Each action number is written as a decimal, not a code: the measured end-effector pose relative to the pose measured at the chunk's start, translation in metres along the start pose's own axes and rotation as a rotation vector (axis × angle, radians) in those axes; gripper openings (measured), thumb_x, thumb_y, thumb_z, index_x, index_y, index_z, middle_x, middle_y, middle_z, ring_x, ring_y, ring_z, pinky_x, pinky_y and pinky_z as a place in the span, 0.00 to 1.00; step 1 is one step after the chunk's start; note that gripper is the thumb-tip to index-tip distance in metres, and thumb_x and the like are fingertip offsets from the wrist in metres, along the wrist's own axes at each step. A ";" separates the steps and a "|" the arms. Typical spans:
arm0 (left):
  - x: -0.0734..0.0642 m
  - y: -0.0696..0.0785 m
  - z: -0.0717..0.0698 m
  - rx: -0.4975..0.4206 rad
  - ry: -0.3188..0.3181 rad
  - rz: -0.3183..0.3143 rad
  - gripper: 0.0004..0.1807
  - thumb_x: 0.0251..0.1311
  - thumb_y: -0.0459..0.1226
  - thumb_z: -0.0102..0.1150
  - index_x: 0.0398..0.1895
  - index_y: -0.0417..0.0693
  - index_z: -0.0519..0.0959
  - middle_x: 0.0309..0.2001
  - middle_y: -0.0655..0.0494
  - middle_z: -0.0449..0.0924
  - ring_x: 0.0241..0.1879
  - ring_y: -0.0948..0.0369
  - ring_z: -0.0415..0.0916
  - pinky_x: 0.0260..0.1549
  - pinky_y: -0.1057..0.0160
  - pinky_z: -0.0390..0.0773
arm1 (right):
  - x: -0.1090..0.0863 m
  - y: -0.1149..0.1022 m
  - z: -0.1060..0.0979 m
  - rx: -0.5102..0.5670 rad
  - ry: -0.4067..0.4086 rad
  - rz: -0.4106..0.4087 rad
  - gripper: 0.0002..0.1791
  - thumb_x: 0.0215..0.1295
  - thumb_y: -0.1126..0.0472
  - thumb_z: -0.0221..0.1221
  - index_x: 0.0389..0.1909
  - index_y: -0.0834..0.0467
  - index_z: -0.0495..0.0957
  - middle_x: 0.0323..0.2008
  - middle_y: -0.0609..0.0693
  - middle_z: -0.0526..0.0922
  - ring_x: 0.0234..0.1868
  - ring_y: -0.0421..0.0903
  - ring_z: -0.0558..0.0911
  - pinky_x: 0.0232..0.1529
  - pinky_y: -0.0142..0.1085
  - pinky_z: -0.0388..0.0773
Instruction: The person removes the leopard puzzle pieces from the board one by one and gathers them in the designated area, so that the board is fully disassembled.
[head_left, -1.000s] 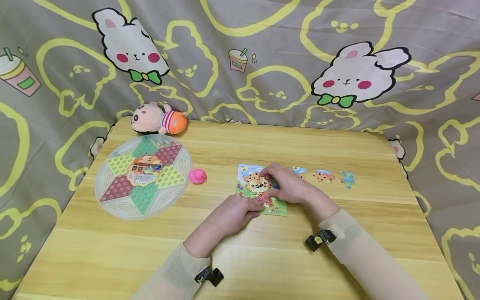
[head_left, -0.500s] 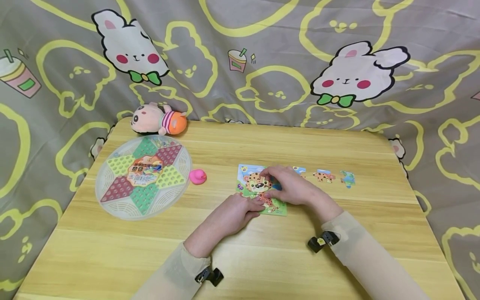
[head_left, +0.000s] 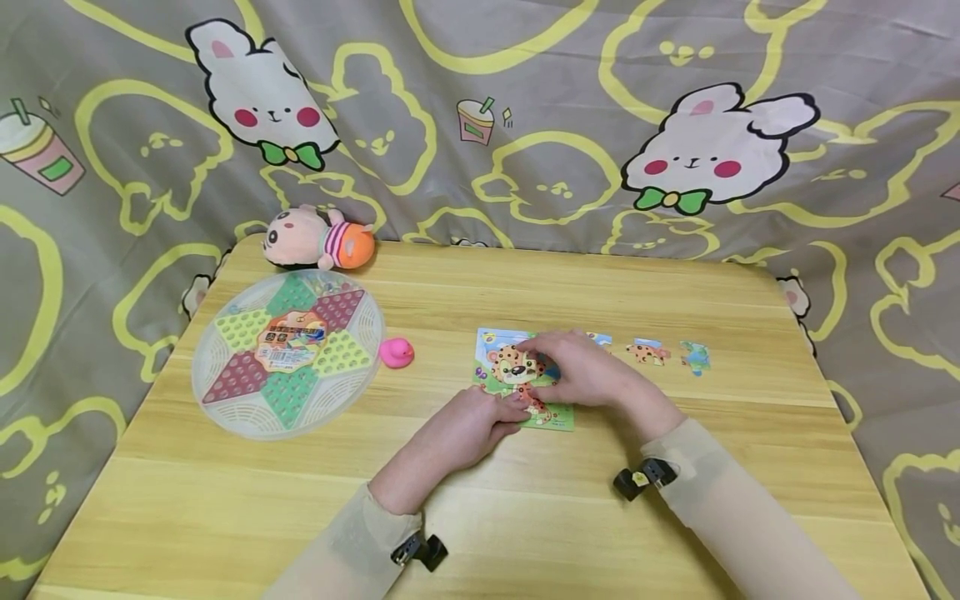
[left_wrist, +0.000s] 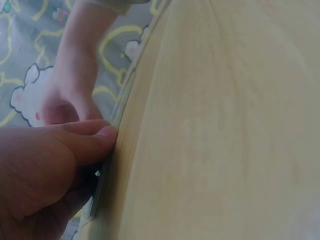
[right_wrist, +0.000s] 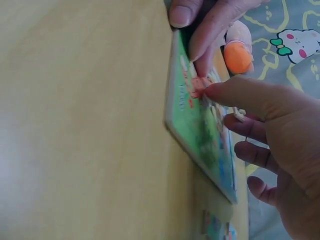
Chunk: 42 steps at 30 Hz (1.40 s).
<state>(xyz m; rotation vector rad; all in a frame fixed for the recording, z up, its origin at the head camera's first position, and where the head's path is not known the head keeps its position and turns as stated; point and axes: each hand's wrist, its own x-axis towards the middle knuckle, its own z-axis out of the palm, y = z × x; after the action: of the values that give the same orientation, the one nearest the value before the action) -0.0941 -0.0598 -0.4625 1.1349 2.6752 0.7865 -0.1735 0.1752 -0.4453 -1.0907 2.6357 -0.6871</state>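
Note:
A leopard jigsaw puzzle board lies on the table in front of me, seen nearly edge-on in both wrist views. My left hand holds its near left part, with the thumb at the board's edge and fingers on the printed face. Over the upper right part, my right hand pinches a leopard-head puzzle piece between thumb and index finger, right at the board's surface. A pale bit of this piece shows by the index fingertip in the right wrist view. The right hand hides part of the picture beneath it.
To the right lie loose puzzle pieces: a leopard-body piece, a blue-green piece and one partly behind the right hand. At left are a pink rubber duck, a round Chinese checkers board and a plush doll.
The right thumb and index finger have shifted slightly over the board, and the leopard's head has moved a little with them. The left hand stays in place.

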 end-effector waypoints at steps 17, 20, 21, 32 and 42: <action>0.001 0.001 0.000 0.002 -0.011 -0.019 0.13 0.72 0.36 0.67 0.56 0.50 0.90 0.60 0.59 0.84 0.62 0.60 0.81 0.64 0.57 0.78 | -0.005 0.007 -0.003 -0.050 0.094 -0.017 0.36 0.52 0.46 0.76 0.63 0.55 0.85 0.58 0.48 0.87 0.59 0.47 0.83 0.57 0.49 0.71; 0.001 0.001 0.000 0.004 -0.012 -0.012 0.13 0.72 0.36 0.67 0.56 0.50 0.90 0.60 0.59 0.84 0.62 0.59 0.81 0.64 0.57 0.78 | -0.008 0.009 -0.006 -0.027 0.120 -0.035 0.35 0.52 0.45 0.77 0.62 0.54 0.85 0.51 0.43 0.88 0.49 0.44 0.83 0.53 0.46 0.70; 0.001 0.001 0.000 0.004 -0.012 -0.009 0.13 0.72 0.36 0.66 0.56 0.50 0.90 0.61 0.59 0.84 0.62 0.59 0.81 0.64 0.57 0.77 | -0.010 0.009 -0.008 -0.017 0.127 -0.043 0.35 0.52 0.45 0.77 0.61 0.54 0.85 0.49 0.42 0.87 0.46 0.44 0.82 0.51 0.46 0.70; 0.002 0.001 0.000 -0.023 -0.027 -0.026 0.13 0.74 0.36 0.65 0.58 0.49 0.89 0.62 0.57 0.83 0.63 0.60 0.80 0.66 0.58 0.75 | -0.033 0.010 -0.026 0.041 0.173 -0.074 0.30 0.55 0.49 0.75 0.60 0.54 0.85 0.41 0.37 0.81 0.33 0.48 0.77 0.40 0.41 0.71; 0.000 0.001 0.000 -0.025 -0.014 -0.017 0.13 0.74 0.36 0.65 0.58 0.49 0.89 0.62 0.57 0.83 0.62 0.60 0.81 0.66 0.58 0.75 | -0.072 0.028 -0.040 0.032 0.227 -0.065 0.29 0.54 0.53 0.77 0.58 0.58 0.85 0.38 0.39 0.81 0.33 0.44 0.77 0.31 0.38 0.75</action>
<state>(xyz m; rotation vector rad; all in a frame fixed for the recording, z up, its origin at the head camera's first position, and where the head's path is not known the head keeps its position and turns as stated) -0.0938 -0.0589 -0.4617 1.1062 2.6523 0.8045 -0.1539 0.2569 -0.4230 -1.1567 2.7745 -0.9135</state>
